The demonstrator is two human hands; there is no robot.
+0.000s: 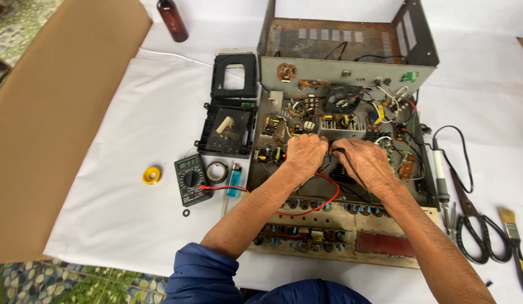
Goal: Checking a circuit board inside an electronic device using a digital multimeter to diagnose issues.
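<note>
My left hand [305, 155] and my right hand [363, 160] rest close together over the middle of an opened electronics chassis [351, 76] full of circuit boards and wires. The left hand is closed on a probe with a red lead [317, 205] that loops back to a dark digital multimeter [191, 179] on the white sheet. The right hand is closed on a probe with a black lead [351, 169]. Both probe tips are hidden under my fingers, near a finned heat sink [341, 130].
Left of the chassis lie two black plastic frames [232, 101], a yellow solder spool [152, 175], a tape roll [217, 171] and a blue lighter [235, 179]. A brown bottle [172, 20] stands at the back. A soldering iron [440, 174], scissors [475, 222] and a paintbrush [513, 242] lie at the right.
</note>
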